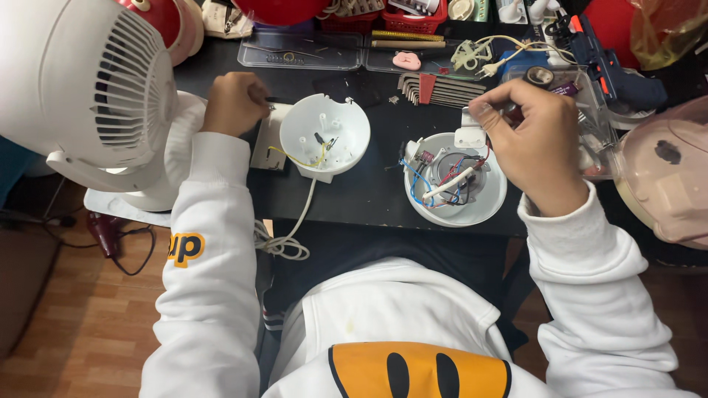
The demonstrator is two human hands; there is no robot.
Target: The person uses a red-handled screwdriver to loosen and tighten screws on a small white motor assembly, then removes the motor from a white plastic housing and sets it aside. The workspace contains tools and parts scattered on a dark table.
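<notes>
On the black table (369,195), two white round housing halves are lying side by side, well apart from each other. The left hand (234,103) is curling into a closed fist at the table's left side, just beside the empty white shell (325,135); whether it is gripping anything inside the fist cannot be told. A white cord (295,228) is running from that shell over the table edge and looping below it. The right hand (532,140) is hovering over the wired housing half (456,188), fingers pinched together on a small white bracket (470,134) at its upper rim. Red, blue and white wires are showing inside this half. A set of hex keys (435,88) is lying behind, between the two hands. A white fan (88,96) is standing at the far left.
</notes>
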